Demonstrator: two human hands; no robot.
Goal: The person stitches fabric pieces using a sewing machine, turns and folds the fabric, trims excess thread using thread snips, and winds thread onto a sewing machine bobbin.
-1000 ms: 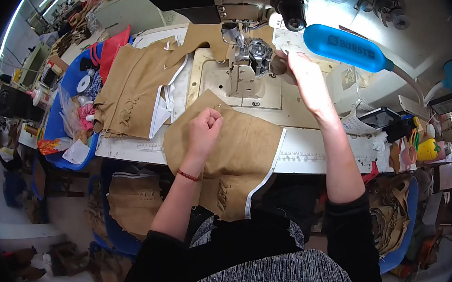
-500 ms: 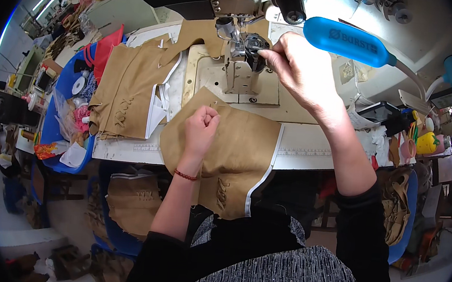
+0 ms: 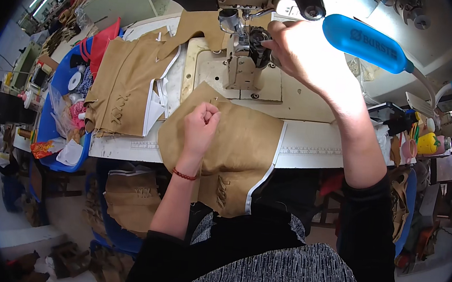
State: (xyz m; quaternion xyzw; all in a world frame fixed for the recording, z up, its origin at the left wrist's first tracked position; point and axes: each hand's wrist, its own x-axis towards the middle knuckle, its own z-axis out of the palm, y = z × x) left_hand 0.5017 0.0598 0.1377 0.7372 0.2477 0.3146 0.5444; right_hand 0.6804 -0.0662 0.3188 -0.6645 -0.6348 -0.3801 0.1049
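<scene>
My right hand [image 3: 313, 54] reaches up to the sewing machine [image 3: 242, 73]. Its thumb and finger pinch beside a dark round part [image 3: 259, 45] near the needle area; whatever they grip there is too small to make out. My left hand [image 3: 201, 129] rests closed on a tan suede-like panel [image 3: 245, 137], fingers curled in, and anything inside them is hidden. White tape edges the panel's right side, and crossed lacing [image 3: 222, 188] shows on its lower part, which hangs over the table's front edge.
Stacked tan panels [image 3: 126, 77] with similar lacing lie at the left of the table [image 3: 313, 144]. Beyond them stands a blue bin [image 3: 54, 119] with thread and bags. A blue lamp [image 3: 363, 43] hangs near my right hand. More tan pieces [image 3: 133, 197] sit below the table.
My right hand has shifted slightly at the dark round part, its fingers still bent there. My left hand stays closed on the panel. The whole view has shifted a little.
</scene>
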